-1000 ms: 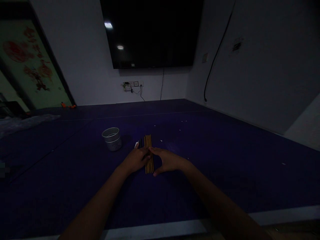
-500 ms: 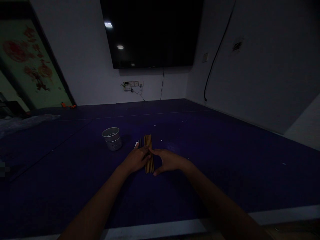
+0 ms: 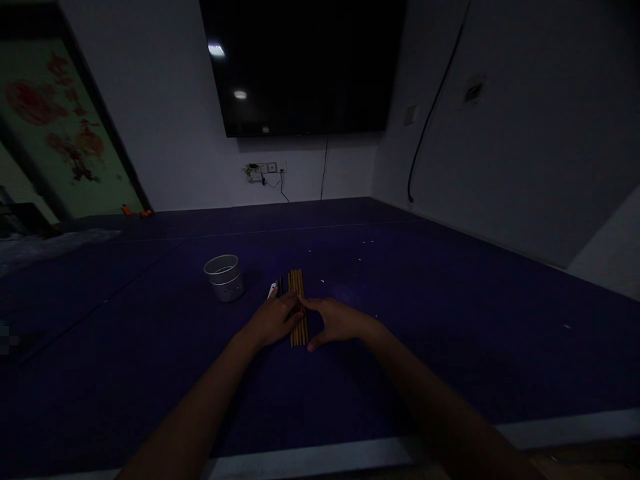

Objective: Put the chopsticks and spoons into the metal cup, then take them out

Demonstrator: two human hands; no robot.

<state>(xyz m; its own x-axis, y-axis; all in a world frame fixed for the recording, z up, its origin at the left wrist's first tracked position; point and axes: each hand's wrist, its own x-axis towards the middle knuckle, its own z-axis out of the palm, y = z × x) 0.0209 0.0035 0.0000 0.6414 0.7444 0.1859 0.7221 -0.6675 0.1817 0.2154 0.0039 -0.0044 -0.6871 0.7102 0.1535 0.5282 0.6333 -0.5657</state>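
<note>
Sticks (image 3: 299,330), slim and yellow-brown, lie side by side in a flat bundle on the purple surface (image 3: 310,407), their length running away from the wearer. They sit between the two hands, directly under the left grip and at the fingertips of the right one. The left hand (image 3: 273,320) comes in from the left and lies partly over the middle of the bundle, its fingers and thumb bent across the sticks; whether they pinch any of them I cannot tell. The right hand (image 3: 340,321) is curved into a wide C on the other side, thumb well apart from the fingers. Its fingertips reach the bundle around the middle, close to the left fingers, while the thumb tip is low, just beside the near right end. Nothing is enclosed in that open grip.

Just left of the bundle, beyond the left hand, are a small white item (image 3: 272,289) and dark, narrow items (image 3: 280,285), both partly covered and too dim to identify. Farther left, apart from both hands, a grey metal cup (image 3: 227,289) stands upright. Small white scraps (image 3: 323,281) are scattered beyond and to the right of the bundle.
</note>
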